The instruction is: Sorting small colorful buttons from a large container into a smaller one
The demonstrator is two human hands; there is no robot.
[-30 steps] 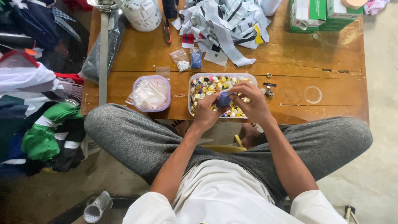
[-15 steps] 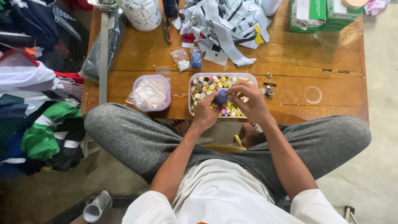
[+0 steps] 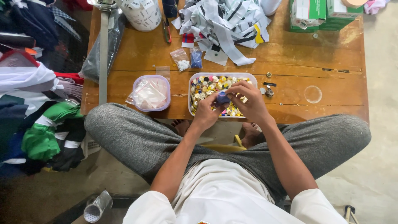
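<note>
A clear rectangular tray (image 3: 191, 96) full of several mixed-colour buttons sits on a low wooden table (image 3: 290, 62) in front of me. Over the tray, my left hand (image 3: 206, 113) and my right hand (image 3: 248, 101) meet around a small bag of blue buttons (image 3: 223, 98). Both hands pinch the bag between fingertips. I cannot tell whether its mouth is open.
A round purple-rimmed tub (image 3: 151, 93) of small plastic bags stands left of the tray. Two little bags (image 3: 188, 60), a heap of grey and white fabric strips (image 3: 224, 20), a white tub (image 3: 141, 12) and green boxes (image 3: 319, 14) lie farther back. Folded clothes (image 3: 37, 112) pile up at left.
Both hands stay over the tray with the small blue bag. Fingers shift slightly; nothing else has moved.
</note>
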